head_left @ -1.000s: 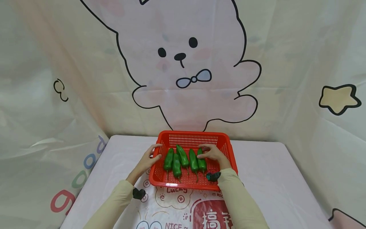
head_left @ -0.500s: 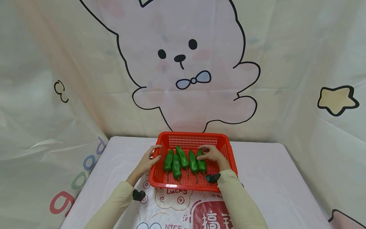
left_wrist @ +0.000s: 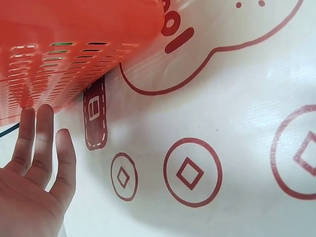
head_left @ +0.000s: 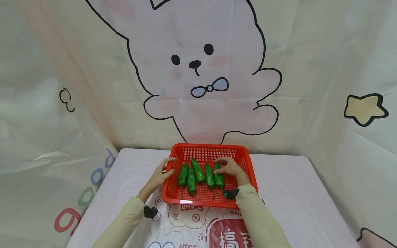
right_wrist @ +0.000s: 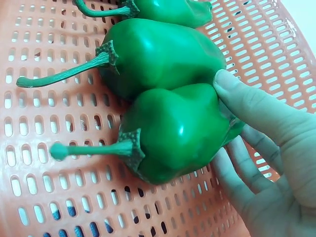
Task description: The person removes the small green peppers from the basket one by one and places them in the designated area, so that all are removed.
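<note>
A red perforated plastic basket [head_left: 201, 202] stands toward the back of the table, with several green peppers [head_left: 198, 171] lying in a row inside, stems toward me. My left hand [head_left: 159, 175] is at the basket's left side; in the left wrist view its fingers [left_wrist: 44, 133] reach up, relaxed, with fingertips right at the slotted outer wall. My right hand [head_left: 230, 168] is inside the basket and pinches the tip end of the rightmost green pepper [right_wrist: 173, 133], thumb on one side and fingers on the other. Another green pepper [right_wrist: 158, 57] lies right against it.
The white table [head_left: 285, 199] bears a printed mat [head_left: 186, 229] with red drawings under and in front of the basket. A cloth backdrop [head_left: 198, 113] with a cartoon animal rises close behind the basket, and cloth walls flank the table on both sides.
The hands, basket and peppers hold their places relative to each other. The whole view has shifted slightly, with everything a little lower in the frame.
</note>
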`<state>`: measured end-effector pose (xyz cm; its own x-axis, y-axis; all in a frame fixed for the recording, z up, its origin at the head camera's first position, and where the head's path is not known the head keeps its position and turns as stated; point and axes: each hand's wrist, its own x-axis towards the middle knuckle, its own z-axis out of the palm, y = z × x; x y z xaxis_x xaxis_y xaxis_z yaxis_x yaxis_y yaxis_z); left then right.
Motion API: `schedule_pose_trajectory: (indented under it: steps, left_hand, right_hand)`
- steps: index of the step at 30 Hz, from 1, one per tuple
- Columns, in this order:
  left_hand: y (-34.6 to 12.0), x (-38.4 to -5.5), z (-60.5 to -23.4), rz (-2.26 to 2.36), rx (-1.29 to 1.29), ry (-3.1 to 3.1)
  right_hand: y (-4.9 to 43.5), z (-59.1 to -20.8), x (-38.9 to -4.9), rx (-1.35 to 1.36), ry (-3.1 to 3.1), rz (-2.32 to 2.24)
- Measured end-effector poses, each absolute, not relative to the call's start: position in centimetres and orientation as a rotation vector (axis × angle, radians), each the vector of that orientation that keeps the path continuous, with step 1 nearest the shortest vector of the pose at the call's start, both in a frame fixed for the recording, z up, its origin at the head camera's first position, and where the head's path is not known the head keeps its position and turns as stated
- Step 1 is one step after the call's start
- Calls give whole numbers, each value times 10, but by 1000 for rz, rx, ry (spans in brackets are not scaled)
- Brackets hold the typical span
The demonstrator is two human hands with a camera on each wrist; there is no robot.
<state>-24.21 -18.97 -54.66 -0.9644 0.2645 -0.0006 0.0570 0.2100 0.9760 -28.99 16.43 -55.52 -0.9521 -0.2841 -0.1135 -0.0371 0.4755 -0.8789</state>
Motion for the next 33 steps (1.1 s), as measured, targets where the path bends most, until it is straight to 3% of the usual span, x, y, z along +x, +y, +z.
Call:
schedule_pose_trajectory:
  steps: [33]
  left_hand:
    - [-192, -242, -545, 1851, 318, 2314]
  right_hand:
    - [164, -535, -293, -349, 2488, -1573]
